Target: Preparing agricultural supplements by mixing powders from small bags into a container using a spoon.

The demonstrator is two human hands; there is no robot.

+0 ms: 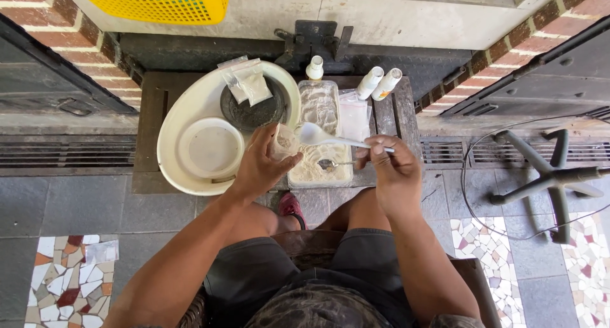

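So, left hand (pixel 257 166) grasps a small clear bag (pixel 283 142), mouth tilted right, over the powder tray (pixel 319 137) on the tabletop (pixel 152 112). White spoon (pixel 330 137) lies horizontal, bowl left at the bag, handle pinched in right hand (pixel 394 169).

Glossy white plastic spoon (pixel 318 136); clear, crinkly plastic bag (pixel 283 142); a smooth metal spoon (pixel 332 165) in the plastic tray's (pixel 293 177) matt, floury powder (pixel 319 106).
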